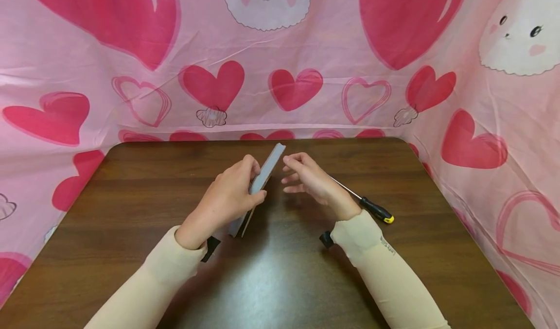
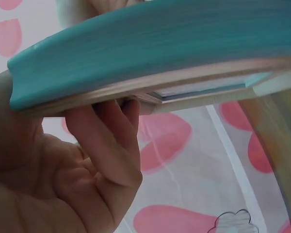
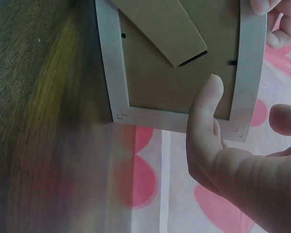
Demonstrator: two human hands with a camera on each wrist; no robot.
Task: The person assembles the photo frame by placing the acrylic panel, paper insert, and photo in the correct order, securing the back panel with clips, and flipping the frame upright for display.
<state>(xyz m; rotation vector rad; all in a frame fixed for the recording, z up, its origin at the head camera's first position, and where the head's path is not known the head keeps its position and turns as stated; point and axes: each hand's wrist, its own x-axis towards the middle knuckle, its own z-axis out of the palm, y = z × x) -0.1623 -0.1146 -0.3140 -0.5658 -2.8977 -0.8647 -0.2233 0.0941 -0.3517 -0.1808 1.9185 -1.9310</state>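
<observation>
A picture frame (image 1: 270, 163) stands on its edge above the table, held upright and slanting in the head view. My left hand (image 1: 229, 190) grips its top edge, thumb on the near side and fingers round the other. In the left wrist view the frame's blue-green edge (image 2: 150, 53) shows, with curled fingers (image 2: 104, 145) under it. The right wrist view shows its brown backing board (image 3: 160, 82) with a cardboard stand flap (image 3: 167, 29). Just to the right, my right hand (image 1: 316, 182) hovers with loosely bent fingers, holding nothing.
A screwdriver (image 1: 374, 209) with a black and yellow handle lies on the brown wooden table (image 1: 144, 188), partly behind the right hand. Pink cloth (image 1: 271, 47) with hearts hangs round the table's back and sides.
</observation>
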